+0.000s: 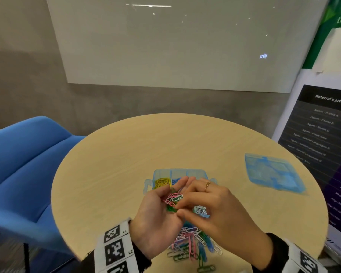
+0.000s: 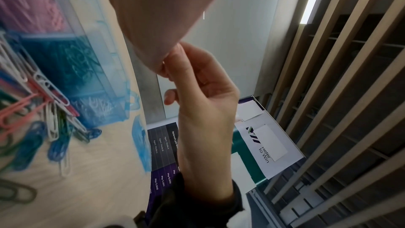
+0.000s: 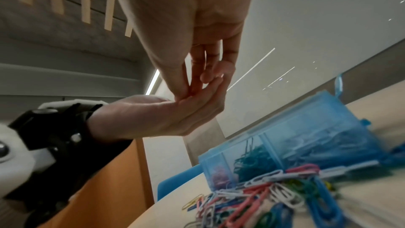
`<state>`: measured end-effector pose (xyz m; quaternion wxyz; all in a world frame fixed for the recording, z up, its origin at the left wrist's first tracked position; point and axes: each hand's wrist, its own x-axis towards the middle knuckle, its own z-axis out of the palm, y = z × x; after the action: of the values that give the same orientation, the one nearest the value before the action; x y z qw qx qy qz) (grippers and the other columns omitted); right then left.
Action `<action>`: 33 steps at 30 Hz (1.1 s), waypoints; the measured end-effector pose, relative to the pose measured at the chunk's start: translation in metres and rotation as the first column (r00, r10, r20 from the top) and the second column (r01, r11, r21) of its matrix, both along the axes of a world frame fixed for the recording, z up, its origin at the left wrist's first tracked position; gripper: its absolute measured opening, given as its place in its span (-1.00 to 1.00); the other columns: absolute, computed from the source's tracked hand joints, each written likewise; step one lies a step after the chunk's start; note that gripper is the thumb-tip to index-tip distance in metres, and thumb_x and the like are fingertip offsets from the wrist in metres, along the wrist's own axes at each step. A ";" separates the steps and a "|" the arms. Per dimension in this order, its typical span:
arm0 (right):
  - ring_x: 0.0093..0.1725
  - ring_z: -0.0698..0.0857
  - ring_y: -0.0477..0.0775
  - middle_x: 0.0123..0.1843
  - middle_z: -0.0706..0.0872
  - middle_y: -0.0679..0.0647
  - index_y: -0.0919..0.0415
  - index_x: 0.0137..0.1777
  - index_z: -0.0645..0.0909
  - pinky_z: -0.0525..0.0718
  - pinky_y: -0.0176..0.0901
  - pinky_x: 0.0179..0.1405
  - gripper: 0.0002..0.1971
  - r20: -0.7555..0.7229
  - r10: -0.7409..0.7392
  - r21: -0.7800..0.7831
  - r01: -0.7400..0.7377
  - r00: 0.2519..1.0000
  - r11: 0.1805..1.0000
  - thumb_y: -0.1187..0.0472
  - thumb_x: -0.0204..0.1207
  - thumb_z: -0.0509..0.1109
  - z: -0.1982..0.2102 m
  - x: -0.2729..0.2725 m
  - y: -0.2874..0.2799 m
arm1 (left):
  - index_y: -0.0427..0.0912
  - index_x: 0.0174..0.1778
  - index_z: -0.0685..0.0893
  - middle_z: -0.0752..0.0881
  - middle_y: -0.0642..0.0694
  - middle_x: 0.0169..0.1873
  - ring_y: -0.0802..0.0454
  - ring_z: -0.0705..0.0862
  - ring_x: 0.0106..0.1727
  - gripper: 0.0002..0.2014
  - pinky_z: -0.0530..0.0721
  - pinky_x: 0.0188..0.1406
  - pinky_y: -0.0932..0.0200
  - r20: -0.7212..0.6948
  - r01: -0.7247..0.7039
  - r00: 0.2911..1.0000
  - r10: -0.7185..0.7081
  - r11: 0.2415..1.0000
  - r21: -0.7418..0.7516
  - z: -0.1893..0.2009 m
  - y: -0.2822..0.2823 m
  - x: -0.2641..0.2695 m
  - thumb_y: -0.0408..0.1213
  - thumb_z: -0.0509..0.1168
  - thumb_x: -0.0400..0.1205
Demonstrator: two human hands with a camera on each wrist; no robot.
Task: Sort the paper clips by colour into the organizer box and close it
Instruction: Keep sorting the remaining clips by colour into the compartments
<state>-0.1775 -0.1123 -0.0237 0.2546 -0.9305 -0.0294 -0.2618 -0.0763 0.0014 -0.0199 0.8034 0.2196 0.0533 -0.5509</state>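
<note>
A round wooden table [image 1: 126, 154] fills the lower centre; a blue chair [image 1: 24, 158] sits lower left, a whiteboard [image 1: 185, 46] hangs on the grey wall [image 1: 24, 56], a poster [image 1: 323, 134] stands right.

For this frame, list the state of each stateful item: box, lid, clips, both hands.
organizer box: open, partly filled
lid: off, lying flat on table, right of box
loose clip pile: unsorted on table
left hand: palm up, cupping pink and green clips
right hand: picking at those clips

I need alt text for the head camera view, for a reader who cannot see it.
Left hand cups pink and green paper clips while the right hand picks among them, above a round wooden table. Behind lies the open blue organizer box; its lid lies apart, right.
</note>
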 end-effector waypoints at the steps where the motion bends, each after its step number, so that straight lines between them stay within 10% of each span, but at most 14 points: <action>1: 0.17 0.63 -0.23 -0.10 0.61 -0.31 -0.11 -0.12 0.72 0.69 -0.05 -0.12 -0.87 -0.013 -0.001 -0.001 0.001 1.000 1.000 -0.09 0.50 0.38 -0.001 0.001 0.000 | -0.46 0.14 0.65 0.75 -0.32 -0.07 -0.15 0.76 -0.19 -0.63 0.77 -0.37 0.13 -0.007 0.002 1.000 -0.002 1.000 0.001 -0.001 0.000 -0.001 -0.27 0.03 0.73; 6: 0.06 0.53 -0.39 0.04 0.56 -0.38 -0.12 -0.16 0.61 0.66 -0.13 -0.07 -0.83 -0.099 -0.019 -0.025 0.017 0.995 1.000 -0.11 0.50 0.23 -0.001 0.008 -0.001 | -0.44 0.17 0.64 0.66 -0.35 -0.02 -0.15 0.65 0.04 -0.64 0.51 0.40 0.01 0.005 -0.020 1.000 0.019 0.999 0.030 -0.006 0.000 0.002 -0.26 0.04 0.75; 12: -0.12 0.56 -0.17 -0.09 0.56 -0.40 -0.05 -0.20 0.58 0.54 -0.25 -0.18 -0.87 -0.088 -0.002 0.036 0.005 0.996 0.999 0.01 0.56 0.29 0.007 0.012 -0.001 | -0.42 0.19 0.63 0.74 -0.30 -0.02 -0.18 0.72 -0.03 -0.67 0.77 -0.11 -0.05 0.056 -0.101 0.994 0.098 0.994 0.052 -0.004 -0.002 0.012 -0.33 0.02 0.73; 23: -0.07 0.55 -0.19 -0.12 0.56 -0.24 -0.10 -0.03 0.69 0.51 -0.35 -0.18 -0.87 -0.089 -0.191 -0.029 0.189 0.978 0.982 -0.06 0.62 0.33 0.012 0.025 -0.015 | -0.50 0.33 0.57 0.71 -0.43 0.20 -0.35 0.62 0.34 -0.37 0.39 0.53 -0.16 0.094 -0.178 0.980 0.174 0.983 0.037 0.005 0.008 0.032 0.03 -0.08 0.78; 33: -0.08 0.63 -0.16 -0.11 0.70 -0.18 -0.06 0.00 0.76 0.64 0.00 -0.02 -0.91 -0.148 -0.042 -0.055 0.035 0.988 0.998 0.05 0.55 0.45 0.021 0.045 -0.012 | -0.69 0.06 0.64 0.66 -0.48 0.04 -0.30 0.67 0.03 -0.23 0.58 0.22 0.05 0.067 -0.071 0.995 0.070 0.997 0.006 0.012 0.010 0.018 0.12 0.01 0.73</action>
<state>-0.1328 -0.1245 -0.0024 0.2267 -0.9541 0.0008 -0.1956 -0.0584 0.0114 -0.0075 0.8226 0.2393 0.0366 -0.5144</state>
